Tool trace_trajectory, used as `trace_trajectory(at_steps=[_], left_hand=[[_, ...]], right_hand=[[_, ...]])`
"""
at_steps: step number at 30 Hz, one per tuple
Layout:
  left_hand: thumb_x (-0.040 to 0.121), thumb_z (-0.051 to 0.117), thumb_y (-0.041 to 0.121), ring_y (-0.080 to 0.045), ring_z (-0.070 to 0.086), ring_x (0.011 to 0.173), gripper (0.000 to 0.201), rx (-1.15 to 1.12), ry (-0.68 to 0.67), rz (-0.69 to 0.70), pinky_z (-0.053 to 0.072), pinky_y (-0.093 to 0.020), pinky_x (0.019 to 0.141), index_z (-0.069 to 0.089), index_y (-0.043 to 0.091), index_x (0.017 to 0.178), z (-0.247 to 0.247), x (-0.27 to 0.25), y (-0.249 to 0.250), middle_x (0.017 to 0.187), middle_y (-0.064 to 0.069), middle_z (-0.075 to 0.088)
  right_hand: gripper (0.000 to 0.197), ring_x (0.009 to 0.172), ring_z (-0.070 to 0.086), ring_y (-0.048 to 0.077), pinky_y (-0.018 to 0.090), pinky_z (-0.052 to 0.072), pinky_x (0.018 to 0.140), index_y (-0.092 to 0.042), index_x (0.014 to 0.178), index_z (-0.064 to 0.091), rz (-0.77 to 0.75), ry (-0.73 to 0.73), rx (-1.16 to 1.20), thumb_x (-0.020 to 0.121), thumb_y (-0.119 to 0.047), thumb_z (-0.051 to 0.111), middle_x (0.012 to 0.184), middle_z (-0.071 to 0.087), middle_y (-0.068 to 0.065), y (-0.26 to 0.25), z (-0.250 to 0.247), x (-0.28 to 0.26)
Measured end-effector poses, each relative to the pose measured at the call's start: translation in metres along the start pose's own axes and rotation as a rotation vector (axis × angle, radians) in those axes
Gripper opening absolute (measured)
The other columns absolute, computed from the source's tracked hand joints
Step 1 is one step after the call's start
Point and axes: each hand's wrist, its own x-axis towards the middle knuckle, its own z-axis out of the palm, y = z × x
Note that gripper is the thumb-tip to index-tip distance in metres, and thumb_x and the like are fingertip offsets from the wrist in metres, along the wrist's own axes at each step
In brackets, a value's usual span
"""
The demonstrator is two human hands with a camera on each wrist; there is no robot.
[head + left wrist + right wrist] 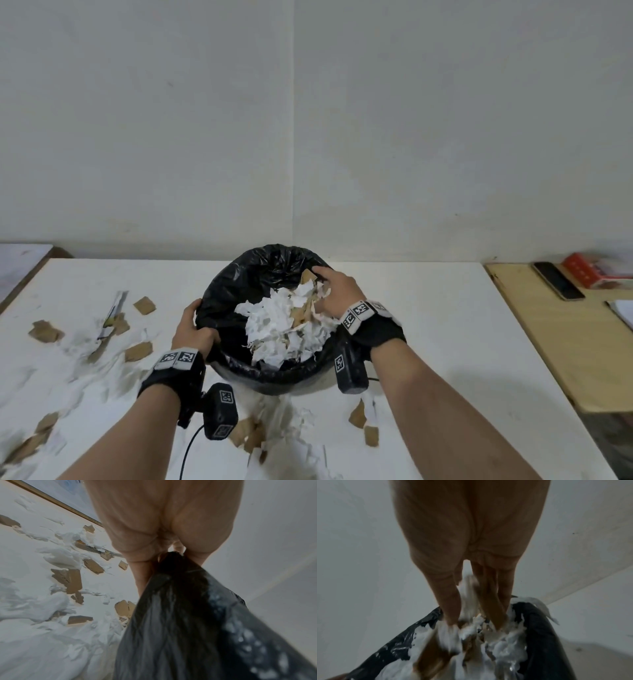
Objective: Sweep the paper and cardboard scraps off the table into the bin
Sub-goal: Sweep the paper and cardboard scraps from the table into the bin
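A bin with a black liner stands on the white table, heaped with white paper and brown cardboard scraps. My left hand grips the bin's left rim, fingers curled over the liner. My right hand is over the bin's right side. Its straight fingers push down into the blurred scraps inside the liner. Loose cardboard pieces and torn paper lie on the table to the left. More scraps lie in front of the bin. The same litter shows in the left wrist view.
A wooden table adjoins on the right, with a phone and a red box on it. A plain wall runs close behind the bin. A black cable hangs from my left wrist camera.
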Motion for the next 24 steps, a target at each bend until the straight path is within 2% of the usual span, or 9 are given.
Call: trace_trajectory(at_steps=[2, 3, 5, 9, 11, 15, 19, 22, 24], left_hand=[[0.067, 0.053, -0.009, -0.040, 0.065, 0.082, 0.088, 0.003, -0.001, 0.010, 0.060, -0.052, 0.072, 0.044, 0.040, 0.140, -0.002, 0.002, 0.003, 0.101, -0.016, 0.067], [0.067, 0.053, -0.009, -0.040, 0.065, 0.082, 0.088, -0.002, 0.001, 0.016, 0.060, -0.052, 0.072, 0.044, 0.040, 0.140, -0.003, 0.003, 0.004, 0.101, -0.016, 0.067], [0.067, 0.054, -0.009, -0.040, 0.065, 0.081, 0.088, -0.011, 0.013, 0.026, 0.060, -0.052, 0.071, 0.045, 0.040, 0.139, -0.007, 0.004, 0.007, 0.100, -0.017, 0.067], [0.068, 0.053, -0.012, -0.040, 0.063, 0.079, 0.088, -0.025, 0.054, 0.025, 0.059, -0.051, 0.070, 0.044, 0.037, 0.141, -0.014, 0.010, 0.007, 0.103, -0.020, 0.065], [0.070, 0.053, -0.014, -0.040, 0.063, 0.079, 0.088, -0.025, 0.071, 0.020, 0.059, -0.054, 0.071, 0.044, 0.035, 0.143, -0.016, 0.018, 0.007, 0.105, -0.021, 0.065], [0.072, 0.054, -0.016, -0.041, 0.062, 0.088, 0.087, -0.037, 0.135, -0.005, 0.057, -0.050, 0.073, 0.045, 0.033, 0.144, -0.018, 0.032, 0.003, 0.115, -0.021, 0.063], [0.075, 0.053, -0.018, -0.039, 0.060, 0.090, 0.085, -0.083, 0.198, -0.038, 0.055, -0.047, 0.073, 0.047, 0.033, 0.142, -0.018, 0.043, -0.002, 0.121, -0.023, 0.062], [0.076, 0.052, -0.021, -0.034, 0.057, 0.077, 0.084, -0.106, 0.229, -0.036, 0.054, -0.033, 0.057, 0.048, 0.030, 0.143, -0.019, 0.046, -0.004, 0.113, -0.018, 0.061], [0.076, 0.052, -0.022, -0.025, 0.054, 0.072, 0.083, -0.105, 0.251, -0.024, 0.052, -0.028, 0.049, 0.048, 0.025, 0.144, -0.020, 0.044, -0.005, 0.108, -0.009, 0.056]], right_hand=[[0.085, 0.094, 0.054, 0.018, 0.030, 0.050, 0.086, -0.031, 0.145, 0.033, 0.009, -0.065, 0.015, 0.075, -0.003, 0.072, 0.119, 0.051, -0.001, -0.007, -0.002, -0.006], [0.087, 0.097, 0.054, 0.019, 0.034, 0.051, 0.089, -0.031, 0.147, 0.031, 0.012, -0.051, 0.054, 0.075, -0.005, 0.073, 0.125, 0.050, 0.001, -0.008, -0.007, -0.008], [0.081, 0.108, 0.056, 0.021, 0.034, 0.051, 0.091, -0.031, 0.145, 0.034, 0.025, 0.027, 0.159, 0.077, -0.011, 0.073, 0.134, 0.050, 0.005, -0.006, -0.022, -0.009], [0.063, 0.109, 0.056, 0.022, 0.026, 0.043, 0.089, -0.026, 0.137, 0.046, 0.107, 0.186, 0.189, 0.079, -0.017, 0.070, 0.129, 0.054, 0.006, 0.019, -0.052, 0.003], [0.063, 0.114, 0.055, 0.023, 0.026, 0.041, 0.091, -0.025, 0.136, 0.047, 0.180, 0.180, 0.171, 0.079, -0.018, 0.071, 0.130, 0.054, 0.008, 0.042, -0.055, 0.011], [0.073, 0.127, 0.047, 0.027, 0.034, 0.041, 0.101, -0.024, 0.142, 0.040, 0.297, 0.010, 0.051, 0.077, -0.021, 0.074, 0.142, 0.044, 0.010, 0.095, -0.031, 0.033], [0.087, 0.131, 0.042, 0.032, 0.037, 0.042, 0.099, -0.024, 0.147, 0.029, 0.319, -0.182, -0.116, 0.074, -0.031, 0.077, 0.148, 0.030, 0.011, 0.132, 0.008, 0.058], [0.100, 0.136, 0.031, 0.035, 0.043, 0.039, 0.105, -0.031, 0.148, 0.019, 0.259, -0.316, -0.309, 0.069, -0.046, 0.077, 0.149, 0.021, 0.012, 0.144, 0.037, 0.073], [0.110, 0.141, 0.016, 0.038, 0.050, 0.029, 0.111, -0.036, 0.148, 0.013, 0.224, -0.342, -0.343, 0.062, -0.052, 0.080, 0.153, 0.010, 0.012, 0.146, 0.058, 0.081]])
